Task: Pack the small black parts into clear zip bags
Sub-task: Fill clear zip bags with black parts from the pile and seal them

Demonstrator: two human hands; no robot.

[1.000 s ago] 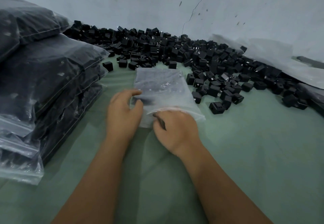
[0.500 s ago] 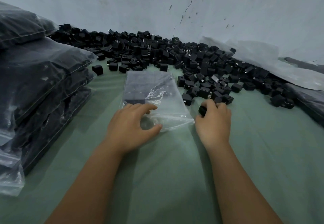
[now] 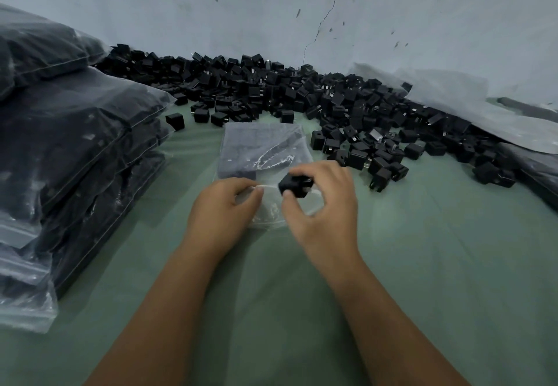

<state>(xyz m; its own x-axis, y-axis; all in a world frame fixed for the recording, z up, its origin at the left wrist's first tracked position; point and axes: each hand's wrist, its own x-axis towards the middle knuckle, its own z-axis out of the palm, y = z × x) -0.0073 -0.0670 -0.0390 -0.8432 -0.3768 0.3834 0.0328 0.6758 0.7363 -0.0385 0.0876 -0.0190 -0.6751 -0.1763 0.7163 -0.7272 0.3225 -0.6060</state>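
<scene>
head: I see my right hand (image 3: 323,204) pinching one black part (image 3: 295,185) over the mouth of the clear zip bag (image 3: 265,150) | left hand (image 3: 223,207) pinches the bag's edge, bag flat on green table (image 3: 422,265) | loose parts pile (image 3: 302,95) behind, filled bags (image 3: 75,144) stacked left

Bare green table (image 3: 437,265) near; filled bags (image 3: 75,150) left, black parts (image 3: 302,98) behind.
</scene>
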